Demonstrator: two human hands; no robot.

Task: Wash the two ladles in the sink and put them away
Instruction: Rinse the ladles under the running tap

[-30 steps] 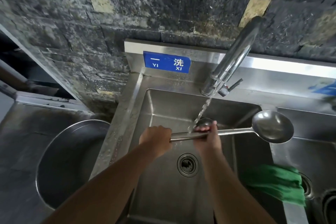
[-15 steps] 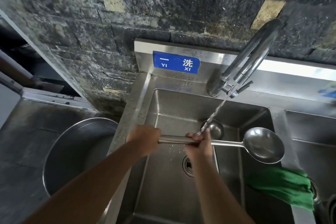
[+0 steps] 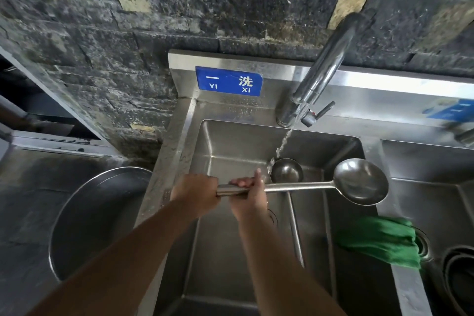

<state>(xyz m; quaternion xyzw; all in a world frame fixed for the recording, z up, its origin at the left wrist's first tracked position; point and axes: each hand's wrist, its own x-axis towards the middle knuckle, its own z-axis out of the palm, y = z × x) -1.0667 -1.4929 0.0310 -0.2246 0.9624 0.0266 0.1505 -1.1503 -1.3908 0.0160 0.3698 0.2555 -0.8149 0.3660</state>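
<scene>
A long steel ladle point(image 3: 359, 182) lies level across the left sink basin point(image 3: 230, 146), its bowl out to the right over the basin's edge. My left hand point(image 3: 196, 194) grips the end of its handle. My right hand point(image 3: 250, 194) is wrapped round the handle further along, under the stream of water from the tap point(image 3: 320, 72). A second, smaller ladle point(image 3: 286, 170) rests in the basin behind, its bowl at the back and its handle running toward me along the basin floor.
A green cloth point(image 3: 379, 241) hangs over the divider between the two basins. A large round steel pot point(image 3: 84, 218) stands on the counter to the left. A dark stone wall rises behind the sink. Dark round things sit in the right basin's near corner.
The ladle has dropped lower over the basin and stays level. My right hand has slid a little along the handle under the running water. My view has shifted left.
</scene>
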